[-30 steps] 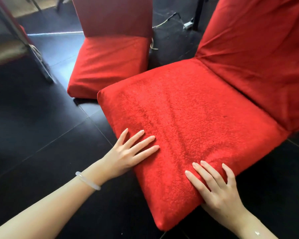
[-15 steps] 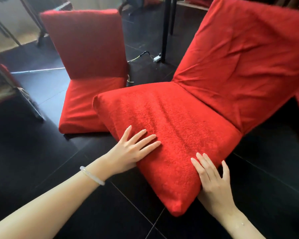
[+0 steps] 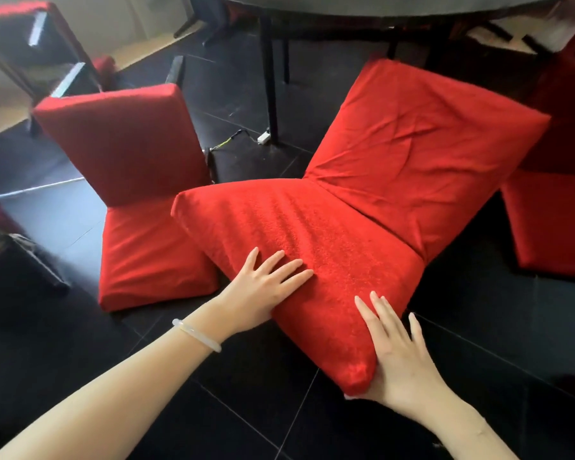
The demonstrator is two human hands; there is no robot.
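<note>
The left hand (image 3: 263,287) is lying flat on the near left part of the red seat cushion (image 3: 312,234), its fingers straight and spread and pointing far and right. Its grip is released and is clasping nothing. The right hand (image 3: 399,353) is pressing against the cushion's near corner from the right. Its fingers are stretched along the cushion's right edge with the thumb standing apart, so that grip is released too. A pale bracelet (image 3: 196,335) is sitting on the left wrist.

The cushion is lying over the dark tiled floor (image 3: 213,410) in the middle of the scene, and its creased red backrest (image 3: 412,144) is leaning away to the far right. A second red floor chair (image 3: 136,207) is standing just to the left. A dark desk leg (image 3: 269,78) is rising behind them, with a white plug (image 3: 263,138) lying near its foot.
</note>
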